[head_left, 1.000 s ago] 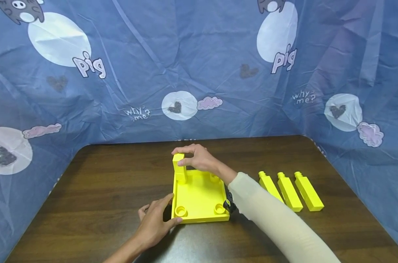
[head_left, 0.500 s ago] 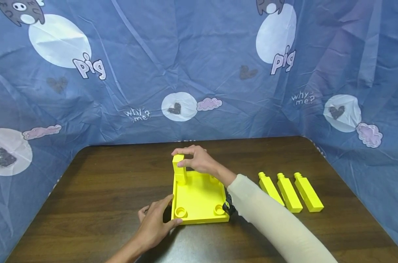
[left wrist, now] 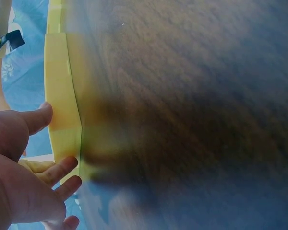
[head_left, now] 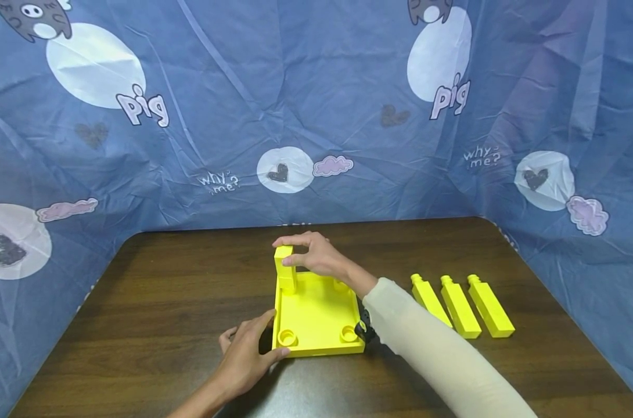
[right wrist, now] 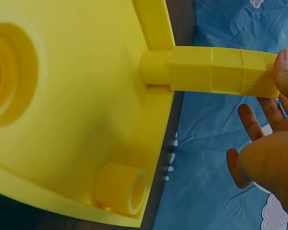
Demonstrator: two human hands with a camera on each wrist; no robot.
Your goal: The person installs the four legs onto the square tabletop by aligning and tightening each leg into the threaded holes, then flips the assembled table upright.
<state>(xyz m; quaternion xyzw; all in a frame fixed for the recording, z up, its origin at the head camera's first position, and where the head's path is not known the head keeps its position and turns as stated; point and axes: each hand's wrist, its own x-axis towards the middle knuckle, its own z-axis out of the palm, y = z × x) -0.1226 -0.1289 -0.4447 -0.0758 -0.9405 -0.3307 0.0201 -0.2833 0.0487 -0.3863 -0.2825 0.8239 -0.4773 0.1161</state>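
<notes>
A yellow square tabletop lies underside up, with raised rims and round sockets at its corners. From its far left corner socket rises a yellow table leg, upright in the head view. My right hand pinches the leg's upper end between thumb and fingers. At the near left corner my left hand holds the tabletop, thumb on the front side and fingers along the left side. In the left wrist view, the fingertips meet the yellow edge. The leg's lower end is hidden inside the socket.
Three more yellow legs with threaded ends lie side by side on the brown wooden table, right of the tabletop. My right forearm passes in front of part of one. Blue printed cloth surrounds the table's back and sides.
</notes>
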